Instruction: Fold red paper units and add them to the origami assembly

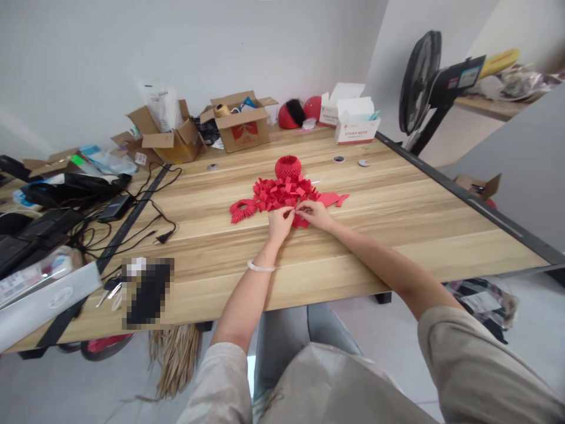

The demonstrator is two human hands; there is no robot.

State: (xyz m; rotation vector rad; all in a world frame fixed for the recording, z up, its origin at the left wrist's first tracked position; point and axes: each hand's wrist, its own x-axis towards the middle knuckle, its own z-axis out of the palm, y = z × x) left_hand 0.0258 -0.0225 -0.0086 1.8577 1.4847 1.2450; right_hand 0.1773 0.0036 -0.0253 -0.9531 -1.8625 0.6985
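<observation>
Two bare hands, left hand (281, 222) and right hand (316, 215), meet, fingertips pinched, anything between them too small to tell, at the near side of a red folded-paper heap (282, 193) on the pale wood-grain bench (397, 206); a round red paper ring (288, 169) stands beyond.

"STICKY NOTE" reads in red on the white box (356, 131), upper right of the frame; apparently also on the one behind (329, 113).

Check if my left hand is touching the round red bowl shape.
Apart: the head view shows the red paper pile lying between your left hand and the bowl shape.
</observation>
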